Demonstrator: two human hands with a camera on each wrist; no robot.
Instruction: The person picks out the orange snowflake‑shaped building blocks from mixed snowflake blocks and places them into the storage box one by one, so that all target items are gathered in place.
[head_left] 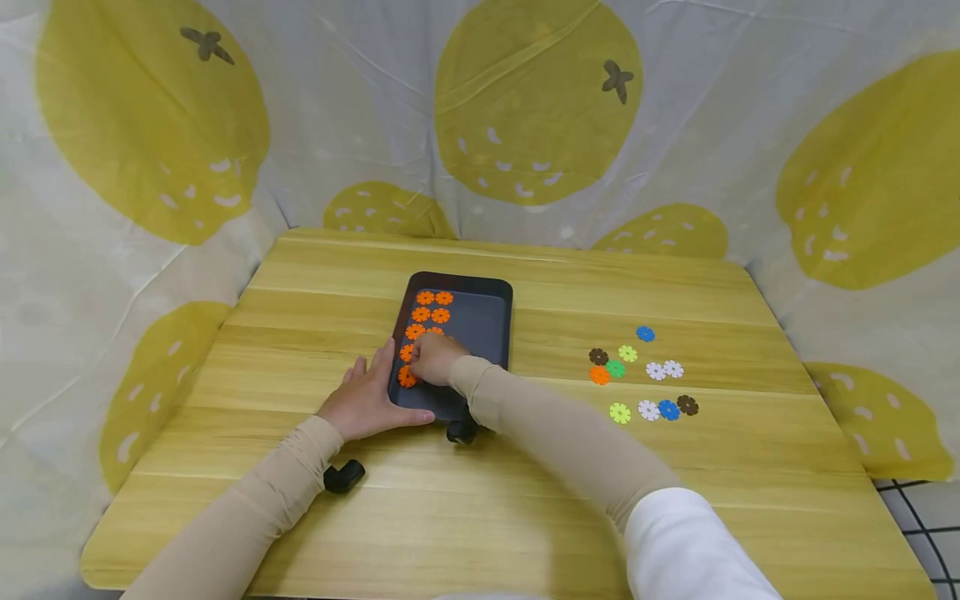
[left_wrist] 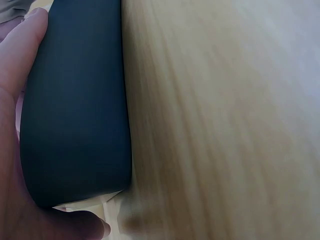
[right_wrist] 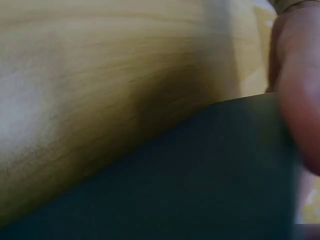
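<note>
A dark rectangular tray (head_left: 482, 321) lies on the wooden table, holding orange flower-shaped discs (head_left: 421, 314) in two columns along its left side. My left hand (head_left: 367, 404) rests against the tray's near left corner, fingers along the left side and thumb along the front edge. In the left wrist view, that hand spans the tray's smooth outer wall (left_wrist: 75, 100). Reaching over the tray, my right hand (head_left: 438, 358) has curled fingers and pinches at the lowest orange disc (head_left: 406, 380); its fingertips are partly hidden. The right wrist view is mostly filled by the tray's dark wall (right_wrist: 200, 185).
Loose flower-shaped discs lie on the table to the right, among them blue (head_left: 645, 333), green (head_left: 616, 368), white (head_left: 648, 410), brown (head_left: 687, 405) and one orange (head_left: 599, 375). Black wrist devices (head_left: 345, 477) sit under both wrists. A lemon-print cloth (head_left: 540, 100) hangs around the table.
</note>
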